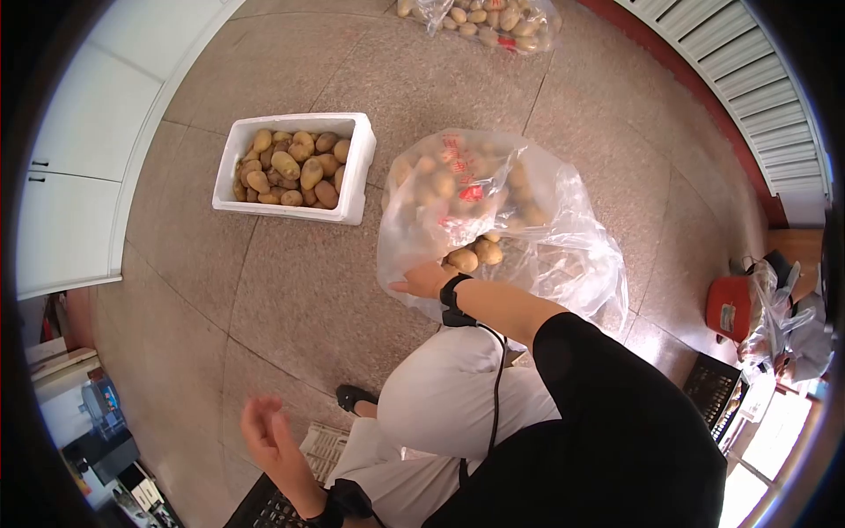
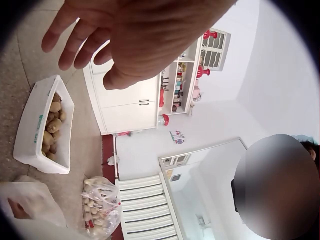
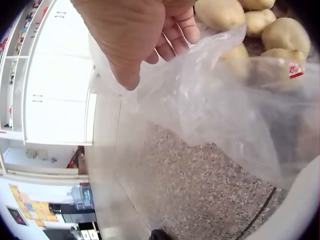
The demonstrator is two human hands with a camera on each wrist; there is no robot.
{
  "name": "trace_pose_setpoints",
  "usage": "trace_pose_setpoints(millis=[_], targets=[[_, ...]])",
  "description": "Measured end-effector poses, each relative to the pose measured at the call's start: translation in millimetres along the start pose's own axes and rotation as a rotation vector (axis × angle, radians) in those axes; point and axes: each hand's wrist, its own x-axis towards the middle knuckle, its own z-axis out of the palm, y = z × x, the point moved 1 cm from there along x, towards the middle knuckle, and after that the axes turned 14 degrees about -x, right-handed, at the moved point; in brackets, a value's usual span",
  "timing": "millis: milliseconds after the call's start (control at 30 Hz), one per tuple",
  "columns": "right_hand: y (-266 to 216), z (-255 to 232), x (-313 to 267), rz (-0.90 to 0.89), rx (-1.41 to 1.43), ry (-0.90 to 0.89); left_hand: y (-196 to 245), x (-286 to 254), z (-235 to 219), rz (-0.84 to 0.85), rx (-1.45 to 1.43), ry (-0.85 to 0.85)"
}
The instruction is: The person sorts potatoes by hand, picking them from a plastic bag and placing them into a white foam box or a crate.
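Note:
A clear plastic bag (image 1: 563, 202) with red print lies on the floor, potatoes inside it. At the bag's mouth my right hand (image 1: 426, 280) reaches in among the plastic, its fingers (image 3: 175, 37) loosely bent and nothing gripped in them. Several potatoes (image 3: 220, 14) show just past those fingers in the right wrist view. Off to the lower left, my left hand (image 1: 271, 440) is held in the air with nothing in it; its fingers (image 2: 75, 42) are spread and relaxed in the left wrist view. A white foam box (image 1: 352, 189) full of potatoes (image 1: 286, 165) stands left of the bag.
Another plastic bag of potatoes (image 1: 493, 25) lies at the far end of the floor. White cabinets (image 1: 79, 158) line the left side. A red bucket (image 1: 729, 308) stands at the right, and a black crate (image 1: 715, 392) is near it.

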Motion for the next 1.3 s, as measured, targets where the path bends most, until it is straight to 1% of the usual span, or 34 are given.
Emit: trace_pose_setpoints(millis=[67,100,167,200,233,267,300,333,400,433,467,500,567,600,667,700,767,800,867,900,967,1000,1067,1167,1200,1233,1267,1300], targets=[[1,33,18,-0.037,-0.109,0.240,-2,0,-3,-0.004,0.015,-0.009],[5,37,21,-0.040,-0.105,0.237,-3,0,-4,0.018,0.038,-0.037],[21,40,16,0.049,-0.398,0.577,-4,0,-5,0.032,0.066,-0.064],[24,35,10,0.045,-0.394,0.571,-3,-1,-5,0.027,0.055,-0.060],[30,28,1,0.071,-0.328,0.558,-3,-2,-5,0.023,0.042,-0.055],[33,17,-10,0.100,-0.263,0.546,-4,-2,-6,0.018,0.043,-0.054],[31,2,-23,0.100,-0.263,0.543,-5,-2,-6,0.014,0.045,-0.046],[26,-12,-37,0.085,-0.255,0.320,-6,-1,-7,0.013,0.047,-0.038],[28,-4,-46,0.068,-0.241,0.102,-8,0,-8,0.037,0.041,-0.056],[34,18,-41,0.059,-0.277,0.076,-8,-1,-9,0.060,0.035,-0.071],[39,29,-39,0.051,-0.316,0.051,-6,-1,-8,0.063,0.034,-0.067],[37,11,-47,0.049,-0.319,0.052,-3,-1,-6,0.034,0.028,-0.059],[32,-23,-67,-0.016,-0.197,0.038,0,-2,-3,0.004,0.020,-0.052],[36,-15,-70,-0.015,-0.199,0.039,1,-3,-2,0.005,0.020,-0.051],[47,13,-78,-0.076,-0.245,0.181,1,-4,-3,0.004,0.020,-0.051],[51,25,-81,-0.076,-0.247,0.181,1,-5,-3,0.001,0.009,-0.055],[56,38,-91,-0.078,-0.324,0.369,2,-6,-4,-0.002,-0.005,-0.063],[59,39,-97,-0.078,-0.326,0.368,3,-7,-3,-0.012,-0.002,-0.058],[65,42,-105,0.150,-0.265,0.000,3,-7,-4,-0.020,0.001,-0.055],[65,44,-105,0.149,-0.265,0.001,3,-7,-5,-0.012,0.010,-0.065],[67,47,-104,0.321,0.005,-0.086,2,-7,-5,-0.007,0.017,-0.075],[67,46,-102,0.322,0.002,-0.088,3,-8,-4,0.006,0.019,-0.066],[61,39,-95,0.287,0.134,0.244,3,-8,-3,0.016,0.023,-0.055],[51,25,-86,0.307,0.067,0.187,5,-7,-2,-0.036,0.007,-0.054],[51,34,-78,0.308,0.068,0.183,4,-7,-2,-0.034,0.012,-0.051],[53,49,-68,0.354,0.023,0.129,4,-6,-2,-0.031,0.015,-0.046],[52,50,-63,0.399,-0.024,0.075,4,-6,-2,-0.033,0.015,-0.046],[51,50,-61,0.399,-0.023,0.071,4,-6,-2,-0.032,0.026,-0.050]])
